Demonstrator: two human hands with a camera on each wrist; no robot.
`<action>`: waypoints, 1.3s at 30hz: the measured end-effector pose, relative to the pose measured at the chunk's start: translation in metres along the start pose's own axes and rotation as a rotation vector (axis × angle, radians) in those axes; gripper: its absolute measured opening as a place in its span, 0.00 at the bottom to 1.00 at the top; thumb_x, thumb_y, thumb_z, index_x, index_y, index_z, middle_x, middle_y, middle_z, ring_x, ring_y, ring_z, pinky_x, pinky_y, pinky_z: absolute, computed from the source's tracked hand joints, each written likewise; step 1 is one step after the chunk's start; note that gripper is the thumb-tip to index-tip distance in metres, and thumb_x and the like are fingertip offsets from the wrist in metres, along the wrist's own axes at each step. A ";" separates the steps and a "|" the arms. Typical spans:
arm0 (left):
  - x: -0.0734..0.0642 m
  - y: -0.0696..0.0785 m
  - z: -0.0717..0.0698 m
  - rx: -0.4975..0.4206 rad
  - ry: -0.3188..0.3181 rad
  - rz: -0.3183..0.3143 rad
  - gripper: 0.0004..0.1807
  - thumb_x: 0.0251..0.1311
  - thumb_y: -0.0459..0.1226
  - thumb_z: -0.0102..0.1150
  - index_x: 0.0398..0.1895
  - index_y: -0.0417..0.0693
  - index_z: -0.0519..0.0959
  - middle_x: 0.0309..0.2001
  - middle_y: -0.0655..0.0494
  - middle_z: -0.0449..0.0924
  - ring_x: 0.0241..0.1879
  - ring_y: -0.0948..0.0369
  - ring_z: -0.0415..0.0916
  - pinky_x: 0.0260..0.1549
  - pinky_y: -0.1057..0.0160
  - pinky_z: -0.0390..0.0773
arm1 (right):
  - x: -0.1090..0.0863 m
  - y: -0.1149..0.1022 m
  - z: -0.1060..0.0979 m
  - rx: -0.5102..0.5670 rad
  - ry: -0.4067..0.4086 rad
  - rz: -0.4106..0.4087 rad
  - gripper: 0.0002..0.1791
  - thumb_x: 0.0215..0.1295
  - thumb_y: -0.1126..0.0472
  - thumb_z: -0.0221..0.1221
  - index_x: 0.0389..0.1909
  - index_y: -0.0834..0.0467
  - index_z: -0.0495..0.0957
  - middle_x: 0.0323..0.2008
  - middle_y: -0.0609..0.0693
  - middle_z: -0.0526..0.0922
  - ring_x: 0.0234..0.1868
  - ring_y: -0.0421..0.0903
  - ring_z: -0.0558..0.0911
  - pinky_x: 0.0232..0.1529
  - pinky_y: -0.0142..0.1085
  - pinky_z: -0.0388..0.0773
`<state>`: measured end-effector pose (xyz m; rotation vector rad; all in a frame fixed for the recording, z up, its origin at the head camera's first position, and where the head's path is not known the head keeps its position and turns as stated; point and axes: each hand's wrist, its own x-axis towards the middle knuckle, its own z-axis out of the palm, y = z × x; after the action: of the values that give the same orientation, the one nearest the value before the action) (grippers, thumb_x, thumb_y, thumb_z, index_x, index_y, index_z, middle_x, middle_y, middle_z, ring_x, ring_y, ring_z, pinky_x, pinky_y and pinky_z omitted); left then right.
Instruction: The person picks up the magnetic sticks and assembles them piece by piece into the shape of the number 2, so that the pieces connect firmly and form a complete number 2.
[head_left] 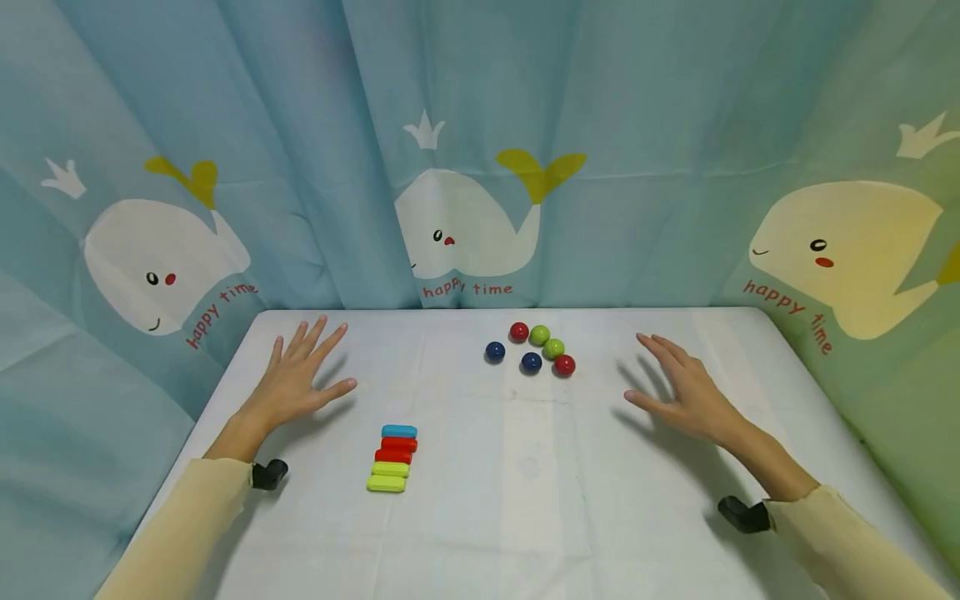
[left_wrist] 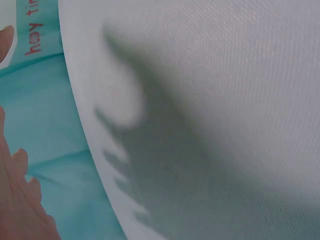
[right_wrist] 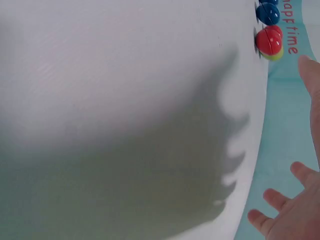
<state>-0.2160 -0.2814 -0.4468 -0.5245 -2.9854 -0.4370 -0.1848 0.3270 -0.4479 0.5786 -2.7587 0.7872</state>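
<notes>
My left hand (head_left: 294,385) hovers over the left side of the table, fingers spread, holding nothing. Nearest to it lies a column of small bars: a blue bar (head_left: 399,431) at the far end, two red bars (head_left: 397,445) and two yellow-green bars (head_left: 387,476). On the right, my right hand (head_left: 692,398) is also raised above the table with fingers extended and nothing in its grasp. To its left, toward the back, sits a cluster of shiny balls: two red balls (head_left: 565,365), two green balls (head_left: 539,335) and two dark blue balls (head_left: 531,362).
A white cloth covers the table (head_left: 495,517). Behind it and along both sides hangs a blue-green curtain (head_left: 645,100) printed with whales. Dark wrist devices (head_left: 744,515) stick out at both sleeve cuffs. Each hand casts a shadow on the cloth.
</notes>
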 end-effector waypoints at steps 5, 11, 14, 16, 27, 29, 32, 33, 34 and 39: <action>0.001 0.005 0.003 -0.047 -0.005 0.029 0.52 0.61 0.62 0.63 0.84 0.61 0.51 0.82 0.41 0.42 0.79 0.34 0.38 0.69 0.25 0.35 | 0.009 -0.002 0.011 0.063 -0.017 -0.023 0.50 0.60 0.53 0.74 0.80 0.52 0.58 0.73 0.67 0.63 0.70 0.73 0.61 0.60 0.73 0.58; -0.001 0.015 0.007 -0.111 -0.016 0.075 0.50 0.60 0.59 0.67 0.82 0.58 0.55 0.80 0.38 0.50 0.75 0.34 0.51 0.66 0.25 0.50 | 0.022 -0.008 0.022 0.102 -0.034 -0.037 0.48 0.62 0.55 0.73 0.79 0.54 0.59 0.72 0.64 0.66 0.64 0.68 0.71 0.59 0.67 0.65; -0.004 0.023 0.009 -0.174 -0.038 0.083 0.48 0.59 0.56 0.69 0.80 0.54 0.61 0.77 0.38 0.56 0.73 0.35 0.56 0.64 0.25 0.56 | 0.028 -0.014 0.026 0.117 -0.066 0.006 0.47 0.64 0.53 0.71 0.79 0.54 0.59 0.72 0.64 0.67 0.57 0.65 0.77 0.53 0.62 0.72; -0.006 0.029 0.011 -0.221 -0.049 0.097 0.45 0.59 0.55 0.70 0.77 0.51 0.65 0.74 0.38 0.62 0.70 0.36 0.60 0.62 0.25 0.59 | 0.031 -0.017 0.030 0.131 -0.088 0.045 0.46 0.64 0.52 0.71 0.79 0.53 0.59 0.72 0.64 0.68 0.54 0.64 0.80 0.51 0.60 0.75; -0.003 0.055 0.025 -0.530 -0.224 0.154 0.31 0.58 0.46 0.75 0.64 0.48 0.79 0.52 0.50 0.82 0.45 0.50 0.74 0.42 0.55 0.76 | 0.048 -0.029 0.055 0.234 -0.134 0.145 0.38 0.65 0.55 0.71 0.72 0.55 0.66 0.60 0.63 0.80 0.41 0.53 0.81 0.42 0.44 0.77; -0.002 0.059 0.026 -0.553 -0.260 0.155 0.29 0.58 0.46 0.75 0.62 0.48 0.81 0.49 0.52 0.83 0.44 0.51 0.74 0.40 0.59 0.76 | 0.051 -0.031 0.059 0.246 -0.129 0.147 0.36 0.64 0.57 0.71 0.71 0.55 0.68 0.58 0.62 0.81 0.39 0.52 0.80 0.41 0.43 0.76; -0.001 0.062 0.027 -0.562 -0.302 0.165 0.26 0.58 0.45 0.75 0.59 0.49 0.83 0.46 0.54 0.84 0.43 0.52 0.74 0.39 0.61 0.75 | 0.055 -0.032 0.063 0.263 -0.124 0.157 0.33 0.64 0.59 0.71 0.68 0.55 0.70 0.56 0.62 0.83 0.37 0.50 0.79 0.39 0.42 0.75; -0.001 0.063 0.028 -0.562 -0.311 0.173 0.25 0.58 0.45 0.75 0.59 0.49 0.84 0.45 0.55 0.84 0.43 0.52 0.74 0.40 0.61 0.76 | 0.056 -0.033 0.064 0.264 -0.124 0.161 0.32 0.64 0.60 0.71 0.67 0.55 0.71 0.55 0.61 0.83 0.36 0.50 0.78 0.38 0.42 0.75; -0.001 0.063 0.028 -0.561 -0.321 0.180 0.24 0.58 0.44 0.75 0.58 0.49 0.84 0.45 0.56 0.84 0.43 0.53 0.74 0.40 0.61 0.76 | 0.057 -0.033 0.065 0.264 -0.124 0.165 0.31 0.64 0.60 0.70 0.67 0.56 0.72 0.55 0.61 0.83 0.35 0.50 0.78 0.38 0.41 0.75; -0.001 0.063 0.032 -0.570 -0.340 0.204 0.20 0.60 0.41 0.74 0.55 0.49 0.86 0.46 0.59 0.86 0.44 0.58 0.77 0.45 0.62 0.77 | 0.058 -0.033 0.067 0.251 -0.119 0.181 0.25 0.65 0.61 0.70 0.62 0.57 0.77 0.52 0.60 0.85 0.35 0.48 0.78 0.35 0.39 0.74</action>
<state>-0.1941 -0.2156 -0.4608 -1.0270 -3.0337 -1.3101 -0.2289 0.2466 -0.4705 0.4358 -2.8713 1.1882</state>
